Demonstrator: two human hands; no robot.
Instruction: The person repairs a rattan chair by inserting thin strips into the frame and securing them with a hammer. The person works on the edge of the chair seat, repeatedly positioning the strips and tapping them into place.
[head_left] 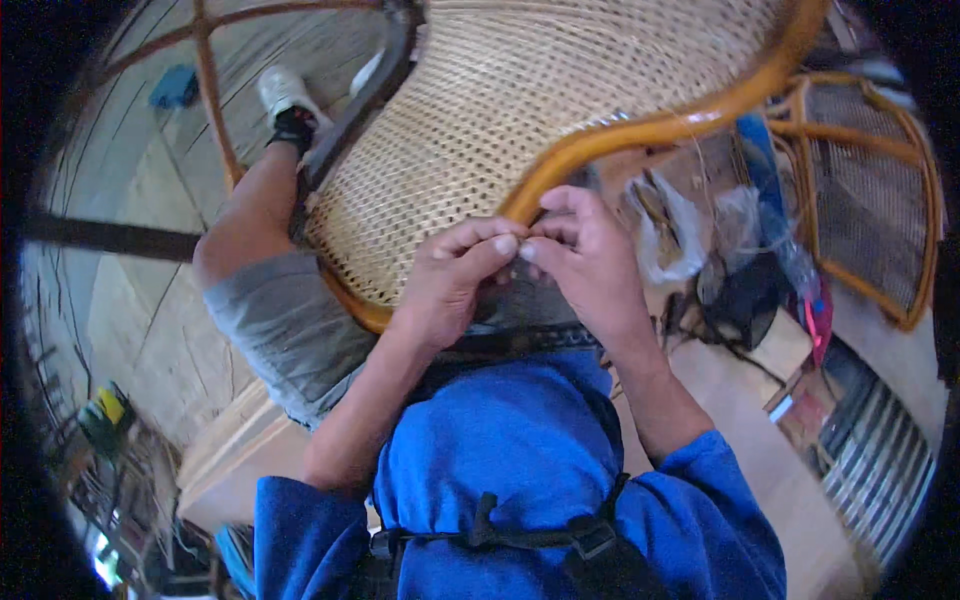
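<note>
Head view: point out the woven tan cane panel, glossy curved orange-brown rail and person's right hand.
Woven tan cane panel (510, 90): head view, middle of its weave.
Glossy curved orange-brown rail (650, 130): head view, middle stretch.
Person's right hand (597, 262): head view, near its thumb base.

Two hands (440, 285) (595, 270); one large cane panel (490, 130); one smaller caned frame (868, 195).

Left hand (445, 280) and right hand (597, 270) curl close together, thumb tips (505, 244) almost touching.

Workshop — woven cane panel (480, 120), wooden boards (245, 465)
</note>
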